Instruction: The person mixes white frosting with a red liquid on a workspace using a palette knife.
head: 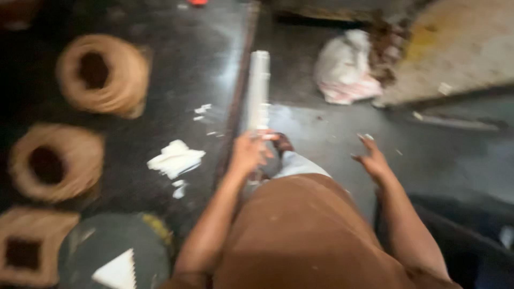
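Left hand (249, 152) gripping the near end of a long pale tube (259, 88) over the dark floor (321, 128), right hand (373, 158) empty with fingers spread, crumpled white bag (342, 67) beyond, coiled rope rolls (101, 75) at left

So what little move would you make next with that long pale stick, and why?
Probably bring the right hand across to steady the stick. Only the left hand grips its near end, the far end juts over the dark floor, and the right hand hangs open, holding nothing.
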